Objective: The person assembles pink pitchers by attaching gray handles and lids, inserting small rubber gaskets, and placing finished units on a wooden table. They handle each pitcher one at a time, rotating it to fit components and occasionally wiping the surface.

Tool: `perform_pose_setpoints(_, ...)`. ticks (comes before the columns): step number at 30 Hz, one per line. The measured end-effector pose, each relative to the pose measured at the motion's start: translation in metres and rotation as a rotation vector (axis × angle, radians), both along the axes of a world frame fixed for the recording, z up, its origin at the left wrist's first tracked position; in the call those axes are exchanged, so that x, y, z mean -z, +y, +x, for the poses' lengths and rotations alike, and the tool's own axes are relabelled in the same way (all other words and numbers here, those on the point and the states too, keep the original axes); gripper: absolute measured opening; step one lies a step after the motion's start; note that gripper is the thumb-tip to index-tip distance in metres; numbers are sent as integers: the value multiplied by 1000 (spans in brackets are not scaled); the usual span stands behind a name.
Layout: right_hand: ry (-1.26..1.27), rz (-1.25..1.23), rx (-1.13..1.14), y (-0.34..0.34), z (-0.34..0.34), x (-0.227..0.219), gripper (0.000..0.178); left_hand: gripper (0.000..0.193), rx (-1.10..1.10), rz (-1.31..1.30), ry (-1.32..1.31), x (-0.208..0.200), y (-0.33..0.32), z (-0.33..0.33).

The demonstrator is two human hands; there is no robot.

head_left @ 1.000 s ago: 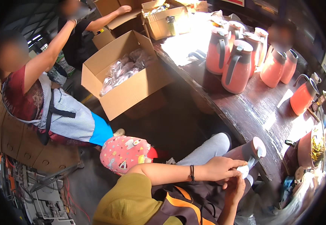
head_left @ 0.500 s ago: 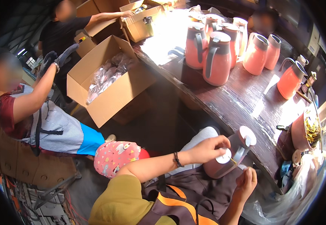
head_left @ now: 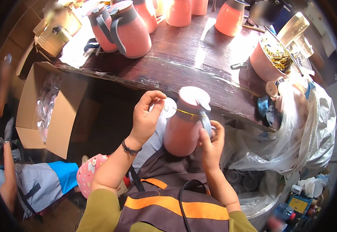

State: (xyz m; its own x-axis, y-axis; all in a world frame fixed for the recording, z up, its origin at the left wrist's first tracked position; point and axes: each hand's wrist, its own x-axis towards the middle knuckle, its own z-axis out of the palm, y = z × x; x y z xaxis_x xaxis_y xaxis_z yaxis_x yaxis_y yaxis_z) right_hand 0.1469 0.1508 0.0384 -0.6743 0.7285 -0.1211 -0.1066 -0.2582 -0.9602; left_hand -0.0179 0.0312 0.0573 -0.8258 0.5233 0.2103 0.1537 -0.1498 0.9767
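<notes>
A pink thermos jug (head_left: 181,133) with a grey collar and pale lid stands upright on my lap, by the table's near edge. My left hand (head_left: 148,112) pinches a round white tag (head_left: 170,108) at the jug's left side. From the tag a gold twist tie (head_left: 191,114) stretches across the collar towards the grey handle (head_left: 206,123). My right hand (head_left: 212,145) is closed at that handle, thumb in front and fingers behind it. Whether it also grips the tie's far end is hard to make out.
On the dark wooden table (head_left: 184,50) stand several more pink jugs (head_left: 133,36). A pink tub (head_left: 258,63) of gold ties and a fan (head_left: 294,29) are at the right, above plastic bags (head_left: 292,135). At left are a cardboard box (head_left: 62,127) of wrapped items and a co-worker (head_left: 40,185).
My view has swung right, so the table and boxes appear further left. My right hand has come up to the jug's handle. The tag is now held out left, with its tie stretched.
</notes>
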Motion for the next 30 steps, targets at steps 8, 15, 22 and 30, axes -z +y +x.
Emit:
perform_pose_setpoints(8, -51, 154, 19, 19, 29, -6, 26, 16, 217, 51, -281, -7, 9, 35)
perform_pose_setpoints(15, -198, 587, -28, 26, 38, 16, 28, 16, 155, 255, -271, -5, -6, 33)
perform_pose_setpoints(22, -313, 465, -197, 47, 53, -12, 29, 22, 307, 248, -67, -26, 1, 63)
perform_pose_setpoints(30, -256, 470, -299, 67, 41, 15, 33, 14, 161, 217, -136, -21, -14, 68)
